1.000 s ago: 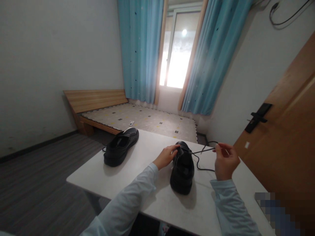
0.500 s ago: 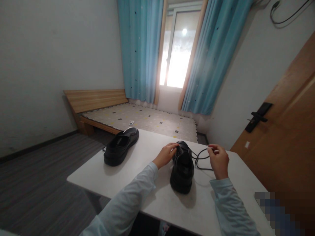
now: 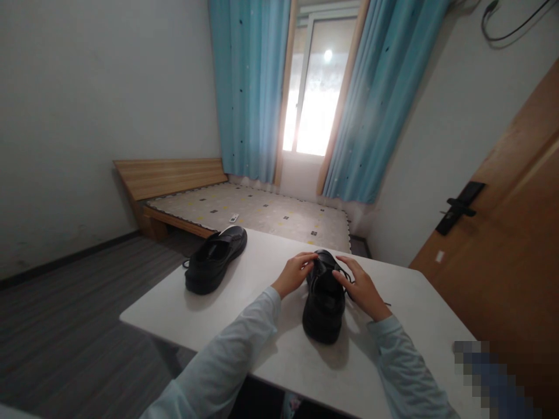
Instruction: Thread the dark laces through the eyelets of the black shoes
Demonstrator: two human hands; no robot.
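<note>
A black lace-up shoe (image 3: 323, 317) stands on the white table (image 3: 279, 343), its heel toward me and its opening facing up. My left hand (image 3: 294, 273) grips the shoe's left upper edge near the lacing, fingers bent together. On the other side, my right hand (image 3: 360, 288) reaches over the shoe's right edge with thumb and fingers apart, the thumb touching by the opening. A black shoelace (image 3: 347, 273) shows partly behind the right hand; most of it is hidden. The second black shoe (image 3: 213, 262) sits at the table's left end, apart from both hands.
Beyond the table is a bed (image 3: 262, 212) with a wooden headboard (image 3: 174, 174) and a small white remote (image 3: 234, 218). Blue curtains (image 3: 253, 87) frame the window. A wooden door (image 3: 502, 221) with a black handle stands at the right.
My right hand has moved left from the loose lace, where its fingers were pinched, to the shoe's right side, and its fingers have spread. My left hand stays in place.
</note>
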